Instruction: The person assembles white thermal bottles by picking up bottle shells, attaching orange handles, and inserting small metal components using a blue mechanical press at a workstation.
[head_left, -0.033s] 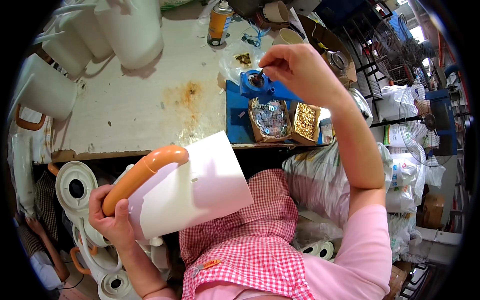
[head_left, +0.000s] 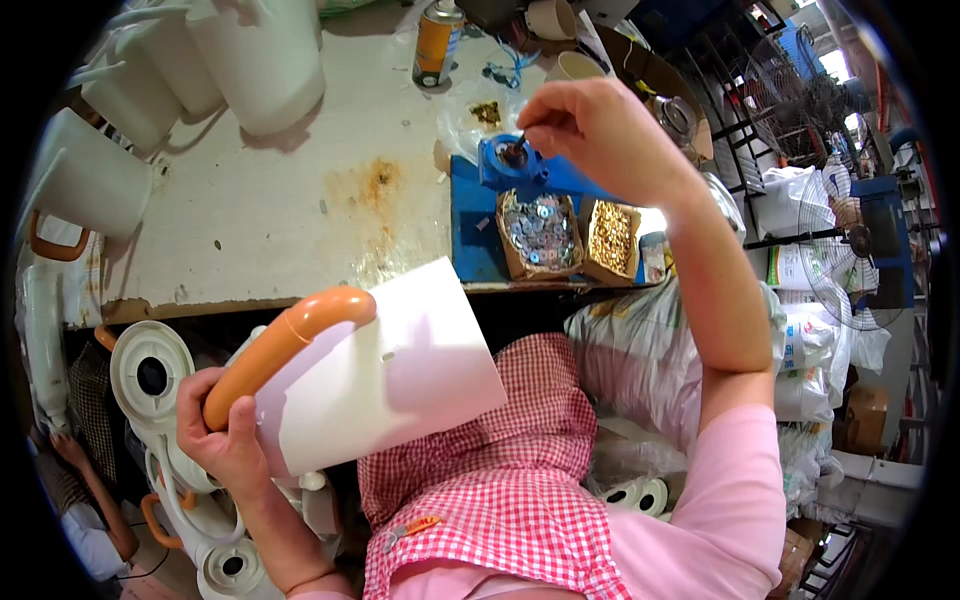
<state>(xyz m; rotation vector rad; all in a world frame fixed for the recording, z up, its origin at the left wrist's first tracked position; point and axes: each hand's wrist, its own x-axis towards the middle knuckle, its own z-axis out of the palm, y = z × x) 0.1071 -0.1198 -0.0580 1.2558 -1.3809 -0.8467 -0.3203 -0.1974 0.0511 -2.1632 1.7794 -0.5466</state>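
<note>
The white vessel [head_left: 385, 385], a smooth cylinder of what looks like plastic, is tipped over in front of the person, its long axis running from the lower left up toward the right. A small slot [head_left: 389, 357] breaks the middle of its wall. The orange handle [head_left: 285, 345], a thick, rounded arch with a soft sheen, runs along the vessel's upper left side, at a somewhat steeper slant than the vessel's own axis. The left grip [head_left: 225, 440] is closed around the lower end of that handle, fingers wrapped and thumb laid over, so the vessel lies to the right of this grip, which is much the nearer of the two. The right grip [head_left: 590, 130] is well apart, beyond the vessel and to its right, thumb and fingertips pinched on a slim dark stick [head_left: 519, 143] whose end dips into a blue pot [head_left: 496, 174]. Just to the vessel's right and beyond it, a cardboard tray [head_left: 515, 262] holds flat, dull metal washers [head_left: 541, 232], with shiny gold-coloured pieces [head_left: 611, 240] in another beside it. The pale, stained surface [head_left: 290, 220] spreads beyond the vessel; on it, farther left, stand smooth pale jugs [head_left: 258, 70]. Nearer the body than the vessel is a red-checked cloth apron [head_left: 480, 480].
</note>
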